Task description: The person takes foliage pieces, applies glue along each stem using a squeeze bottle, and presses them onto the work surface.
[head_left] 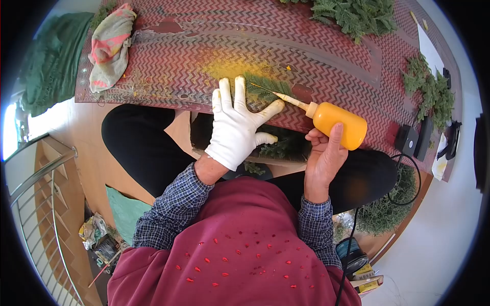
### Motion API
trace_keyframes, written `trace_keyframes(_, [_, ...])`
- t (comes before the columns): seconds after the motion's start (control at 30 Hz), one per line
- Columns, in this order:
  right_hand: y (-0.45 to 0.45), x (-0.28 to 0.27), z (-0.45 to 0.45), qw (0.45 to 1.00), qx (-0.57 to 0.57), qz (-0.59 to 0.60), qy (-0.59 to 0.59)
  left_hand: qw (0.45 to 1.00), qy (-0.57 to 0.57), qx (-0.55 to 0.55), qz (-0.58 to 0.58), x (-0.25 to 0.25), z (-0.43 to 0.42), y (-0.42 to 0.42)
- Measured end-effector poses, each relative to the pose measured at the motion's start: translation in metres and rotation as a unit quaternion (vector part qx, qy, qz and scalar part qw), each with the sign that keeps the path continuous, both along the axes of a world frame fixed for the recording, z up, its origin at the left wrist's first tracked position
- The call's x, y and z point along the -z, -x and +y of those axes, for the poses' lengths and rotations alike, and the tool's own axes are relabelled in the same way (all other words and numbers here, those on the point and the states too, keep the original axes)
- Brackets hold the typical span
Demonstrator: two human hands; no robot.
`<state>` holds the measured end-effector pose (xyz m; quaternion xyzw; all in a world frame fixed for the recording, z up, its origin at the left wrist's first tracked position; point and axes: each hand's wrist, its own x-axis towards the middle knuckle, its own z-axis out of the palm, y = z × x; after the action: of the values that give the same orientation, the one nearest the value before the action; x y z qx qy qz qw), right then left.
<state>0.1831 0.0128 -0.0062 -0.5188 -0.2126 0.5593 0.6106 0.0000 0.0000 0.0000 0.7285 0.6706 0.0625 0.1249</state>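
Observation:
My left hand (236, 125), in a white glove with yellow-stained fingertips, is spread out at the table's near edge. Its fingers are apart and nothing shows in its grasp. Beside those fingers lies a flat green sprig (265, 87) on the patterned cover; I cannot tell whether the glove presses on it. Bare, my right hand (325, 153) is closed around a yellow squeeze bottle (341, 125). The bottle tilts to the left, and its long pale nozzle (292, 99) ends in a thin tip over the sprig. Yellow residue (232, 66) stains the cover behind my glove.
A pile of green sprigs (354, 18) sits at the back, with more sprigs (429, 89) at the right. A crumpled sock-like cloth (111, 48) lies at the left. Black boxes (407, 138) with a cable stand at the right edge. Below the table edge, an open box (199, 135) holds greenery.

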Motion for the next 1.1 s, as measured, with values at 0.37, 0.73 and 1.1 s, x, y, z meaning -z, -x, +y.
trace_keyframes(0.37, [-0.019,0.003,-0.003,1.000,0.016,0.003,-0.003,1.000,-0.016,0.003,0.000,0.002,-0.001,-0.002])
trace_keyframes(0.73, [-0.038,0.001,-0.006,0.999,0.035,-0.013,0.004,0.999,-0.021,0.010,0.023,0.004,0.000,-0.004])
trace_keyframes(1.1, [-0.049,-0.001,-0.006,0.999,0.042,-0.020,0.014,0.999,-0.010,0.012,0.036,0.002,-0.001,-0.004])
